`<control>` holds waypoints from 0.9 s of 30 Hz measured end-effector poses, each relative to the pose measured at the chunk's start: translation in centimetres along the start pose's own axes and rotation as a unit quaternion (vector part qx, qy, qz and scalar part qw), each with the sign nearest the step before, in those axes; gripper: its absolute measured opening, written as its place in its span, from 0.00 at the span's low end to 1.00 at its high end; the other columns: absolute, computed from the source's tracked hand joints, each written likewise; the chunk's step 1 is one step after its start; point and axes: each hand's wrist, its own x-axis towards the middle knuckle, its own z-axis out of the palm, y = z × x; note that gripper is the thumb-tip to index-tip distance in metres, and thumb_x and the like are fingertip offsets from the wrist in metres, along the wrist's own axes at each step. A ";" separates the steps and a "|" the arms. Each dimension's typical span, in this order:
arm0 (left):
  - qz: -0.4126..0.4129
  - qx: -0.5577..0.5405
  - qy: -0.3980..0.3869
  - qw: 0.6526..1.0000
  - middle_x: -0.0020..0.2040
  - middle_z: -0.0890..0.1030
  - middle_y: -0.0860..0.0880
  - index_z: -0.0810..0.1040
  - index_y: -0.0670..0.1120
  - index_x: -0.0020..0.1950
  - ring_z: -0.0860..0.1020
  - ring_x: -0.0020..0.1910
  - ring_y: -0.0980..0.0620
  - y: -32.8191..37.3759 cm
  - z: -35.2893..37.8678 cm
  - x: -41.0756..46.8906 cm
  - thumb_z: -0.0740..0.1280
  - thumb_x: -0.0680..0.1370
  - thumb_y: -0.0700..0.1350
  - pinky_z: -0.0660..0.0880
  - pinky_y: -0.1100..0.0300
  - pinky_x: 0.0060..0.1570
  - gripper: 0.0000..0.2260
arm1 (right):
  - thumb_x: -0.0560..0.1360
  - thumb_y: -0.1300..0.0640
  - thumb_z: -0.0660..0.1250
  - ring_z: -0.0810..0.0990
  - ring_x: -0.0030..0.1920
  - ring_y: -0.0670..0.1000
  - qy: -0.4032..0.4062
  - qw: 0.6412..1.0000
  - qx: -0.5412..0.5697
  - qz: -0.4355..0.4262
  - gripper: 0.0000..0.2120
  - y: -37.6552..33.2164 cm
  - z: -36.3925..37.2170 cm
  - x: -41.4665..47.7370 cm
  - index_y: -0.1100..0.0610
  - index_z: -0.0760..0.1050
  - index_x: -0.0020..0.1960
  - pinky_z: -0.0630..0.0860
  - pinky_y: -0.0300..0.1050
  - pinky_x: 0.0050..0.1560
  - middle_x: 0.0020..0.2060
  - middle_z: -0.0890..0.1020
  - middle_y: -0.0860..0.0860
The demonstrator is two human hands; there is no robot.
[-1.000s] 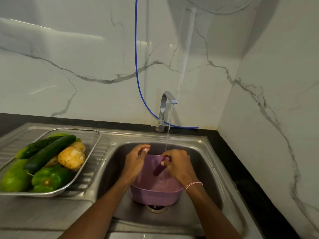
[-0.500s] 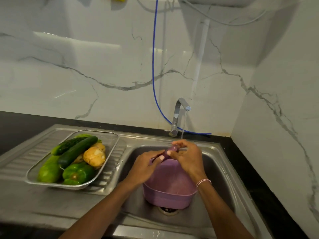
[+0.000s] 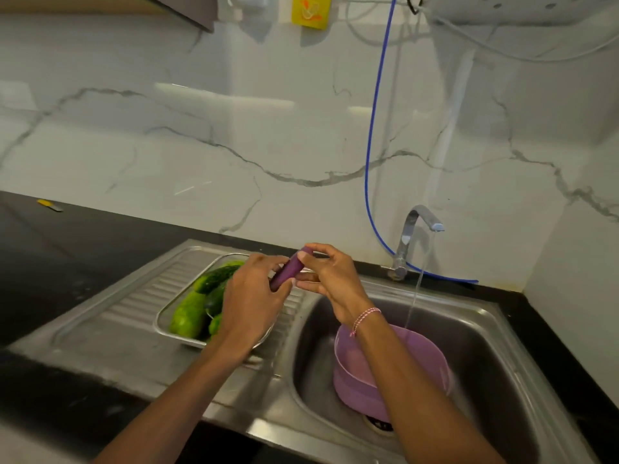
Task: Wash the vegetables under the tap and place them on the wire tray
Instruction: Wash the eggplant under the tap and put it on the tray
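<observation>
both forearms reach up from the bottom edge, the right crossing the round lilac plastic basin point(image 3: 425, 360) in the steel sink point(image 3: 495, 356). the left hand point(image 3: 249, 306) curls round the lower end of a slim purple eggplant point(image 3: 289, 271); the right hand point(image 3: 330, 279) pinches its upper end (thumb and fingertips), above the metal wire tray point(image 3: 160, 324) of green vegetables point(image 3: 187, 314). behind, the chrome tap point(image 3: 417, 226) runs.

The steel drainboard point(image 3: 110, 318) bears a wire tray point(image 3: 182, 341) of vegetables point(image 3: 187, 313).

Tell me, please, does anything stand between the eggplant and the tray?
Nothing visible does. The left hand and right hand hold the eggplant by the right end of the tray; cucumbers crowd it.
</observation>
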 end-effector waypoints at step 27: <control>-0.085 -0.094 -0.116 0.985 0.49 0.85 0.57 0.84 0.53 0.57 0.80 0.49 0.62 -8.4 -0.2 5.5 0.71 0.80 0.47 0.73 0.70 0.48 0.06 | 0.78 0.55 0.75 0.82 0.46 0.54 0.033 0.825 -0.562 -0.043 0.09 5.7 6.7 11.9 0.61 0.83 0.53 0.78 0.44 0.45 0.45 0.83 0.55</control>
